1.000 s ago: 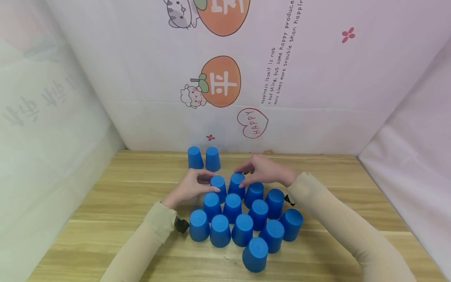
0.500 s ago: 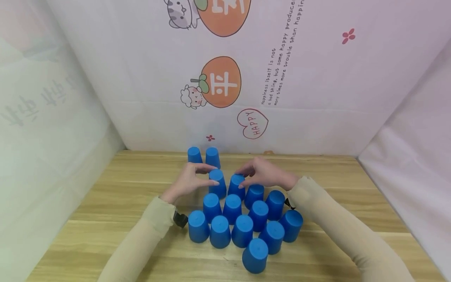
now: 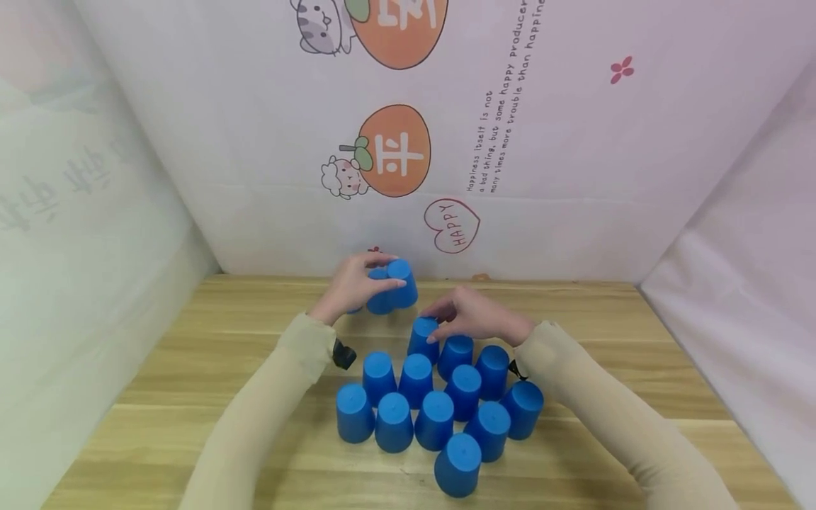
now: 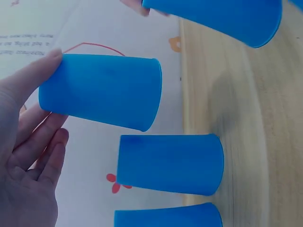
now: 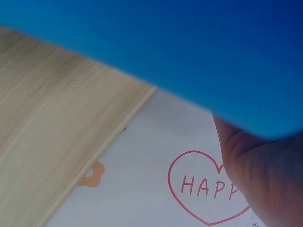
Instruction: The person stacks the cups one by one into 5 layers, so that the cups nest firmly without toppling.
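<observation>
My left hand (image 3: 353,287) pinches an upside-down blue cup (image 3: 403,285) near its top, thumb on the near side. In the left wrist view this cup (image 4: 102,90) is raised clear of the wooden table, beside two standing cups (image 4: 170,163). In the head view those two are partly hidden behind the hand and the held cup. With thumb and fingers, my right hand (image 3: 474,314) grips another upturned blue cup (image 3: 422,341) at the back of the group. A blue cup wall (image 5: 156,42) fills the top of the right wrist view, with part of the hand (image 5: 260,172) below it.
Several upside-down blue cups (image 3: 436,421) stand close together in front of the hands, one (image 3: 459,464) nearest the table's front. A white printed cloth (image 3: 542,234) rises behind the wooden table (image 3: 210,368), and plain cloth hangs at both sides.
My left hand has lifted its cup from the back left of the group and carried it back toward the two rear cups. The right hand has stayed at its cup.
</observation>
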The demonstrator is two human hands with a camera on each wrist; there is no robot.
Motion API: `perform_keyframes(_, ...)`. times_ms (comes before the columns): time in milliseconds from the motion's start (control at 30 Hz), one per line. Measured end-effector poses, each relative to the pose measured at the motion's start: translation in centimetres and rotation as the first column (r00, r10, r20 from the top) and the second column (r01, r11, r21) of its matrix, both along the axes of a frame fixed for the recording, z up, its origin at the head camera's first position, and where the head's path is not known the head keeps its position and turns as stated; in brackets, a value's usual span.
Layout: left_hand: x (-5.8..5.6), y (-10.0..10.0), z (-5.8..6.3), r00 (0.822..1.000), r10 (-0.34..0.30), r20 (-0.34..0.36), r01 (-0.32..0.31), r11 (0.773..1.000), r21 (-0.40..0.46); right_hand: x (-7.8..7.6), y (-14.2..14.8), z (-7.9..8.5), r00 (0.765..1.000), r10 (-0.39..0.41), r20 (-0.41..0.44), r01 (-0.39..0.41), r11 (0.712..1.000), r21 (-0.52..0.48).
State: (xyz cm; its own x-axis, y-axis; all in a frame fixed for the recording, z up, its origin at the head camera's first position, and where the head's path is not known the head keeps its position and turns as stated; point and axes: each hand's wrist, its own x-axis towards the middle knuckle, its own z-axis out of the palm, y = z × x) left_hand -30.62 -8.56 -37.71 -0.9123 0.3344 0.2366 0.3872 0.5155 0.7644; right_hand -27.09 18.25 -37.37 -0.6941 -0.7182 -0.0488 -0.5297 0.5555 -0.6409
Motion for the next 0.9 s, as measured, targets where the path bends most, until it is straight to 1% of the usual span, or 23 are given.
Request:
perform_keyframes(133, -1.3, 0.9, -0.5, 1.000, 0.009, -0.014, -0.010, 1.000, -0.009, 0.0, 0.0, 0.0, 1.000, 0.001, 0.001, -0.001, 1.000, -0.002)
perform_keyframes(300, -2.4, 2.0, -1.8, 1.000, -0.013, -0.012, 0.013, 1.000, -0.023, -0.1, -0.1, 0.0, 1.000, 0.014, 0.001, -0.014, 1.000, -0.012)
perform_keyframes(467, -2.8, 2.4, -3.2, 1.000, -0.007, -0.013, 0.007, 0.999, -0.037, -0.1, -0.1, -0.1, 1.000, 0.022, 0.000, -0.022, 1.000, -0.020)
perform_keyframes(567, -2.9, 2.4, -3.8, 1.000, 0.004, -0.021, -0.005, 0.999, -0.049, 0.0, -0.1, 0.0, 1.000, 0.025, 0.005, -0.025, 0.999, -0.020)
perform_keyframes(733, -3.1, 2.3, -4.3, 0.999, 0.026, -0.023, -0.027, 0.998, -0.060, 0.1, -0.1, 0.0, 1.000, 0.025, 0.000, -0.025, 0.999, -0.020)
perform_keyframes(900, -3.3, 2.3, -4.5, 0.999, 0.053, 0.002, -0.053, 0.995, -0.080, 0.0, -0.1, -0.1, 1.000, 0.023, 0.001, -0.023, 1.000, -0.021)
